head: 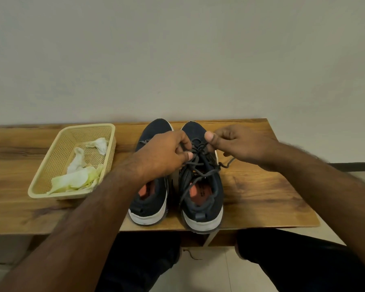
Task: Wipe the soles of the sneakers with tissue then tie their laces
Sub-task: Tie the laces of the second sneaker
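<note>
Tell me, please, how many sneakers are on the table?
2: the left sneaker beside the basket, partly under the left hand; the right sneaker touching it.

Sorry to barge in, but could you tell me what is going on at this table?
A person is tying the laces of the right-hand sneaker. The left hand and the right hand each pinch the laces above it. The left-hand sneaker stands beside it on the wooden table. Crumpled tissues lie in a yellow basket to the left.
</note>
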